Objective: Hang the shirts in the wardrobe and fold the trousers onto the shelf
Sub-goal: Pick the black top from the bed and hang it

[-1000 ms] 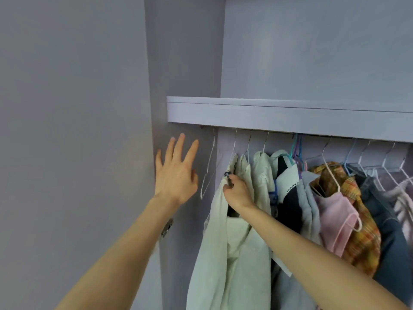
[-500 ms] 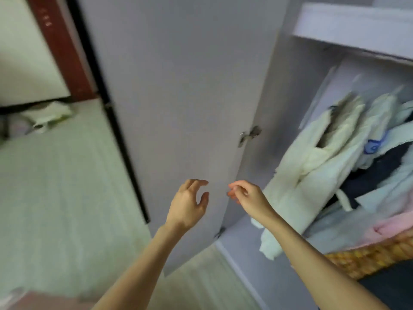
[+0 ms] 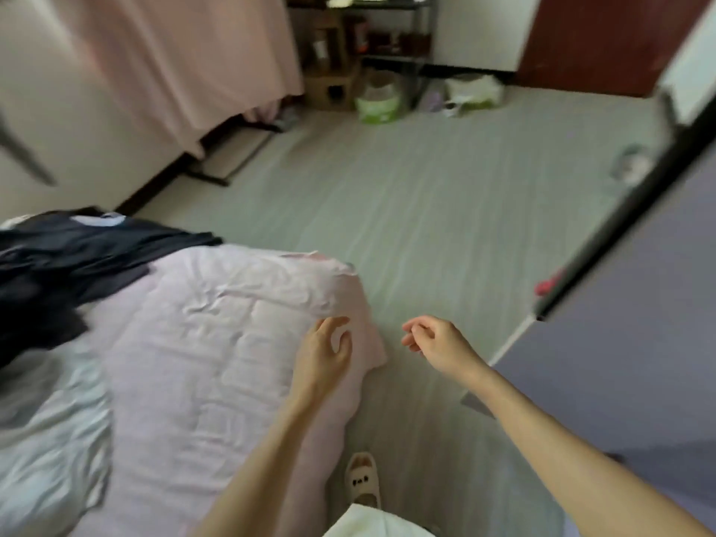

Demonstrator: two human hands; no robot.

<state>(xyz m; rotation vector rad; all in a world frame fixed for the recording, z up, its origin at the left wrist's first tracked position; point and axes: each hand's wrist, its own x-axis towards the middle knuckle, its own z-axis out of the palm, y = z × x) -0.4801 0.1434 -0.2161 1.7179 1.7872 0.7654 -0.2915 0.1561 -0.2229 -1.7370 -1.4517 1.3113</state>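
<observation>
Head view: only camera; frame is motion-blurred, details soft.
Change: a second ago both hands were at the hanging rail inside the wardrobe, right hand on a pale garment; half a second ago they had pulled clear of it; now the view has swung away to the bed [image 3: 201, 343] and the floor. Reads as one hang finished, turning for the next item.
Left hand [image 3: 323, 352]: empty, fingers loosely curled, narrow gap, hovering over the bed's near right corner. Contact with the pink cover: cannot tell.
Right hand [image 3: 438, 343]: empty, fingers half-curled, over the bare floor [image 3: 426, 188], just beside the bed corner, apart from the left hand.
Task item: dark clothes pile [image 3: 66, 261] lies at the bed's far left edge, well apart from both hands. Shirt or trousers: too blurred to tell.
Other cloth: pale blue-grey fabric [image 3: 46, 439] on the bed's near left edge; garment or bedding unclear.
Wardrobe: only the open door [image 3: 639, 323] shows at the right edge; rail and shelf out of frame.
Task meaning: hands free, at least the dark pile left to sort. Next move, my guess: reach left across the bed for it.
Risk: foot in slipper [image 3: 363, 480] close to the bed corner; minor.
</observation>
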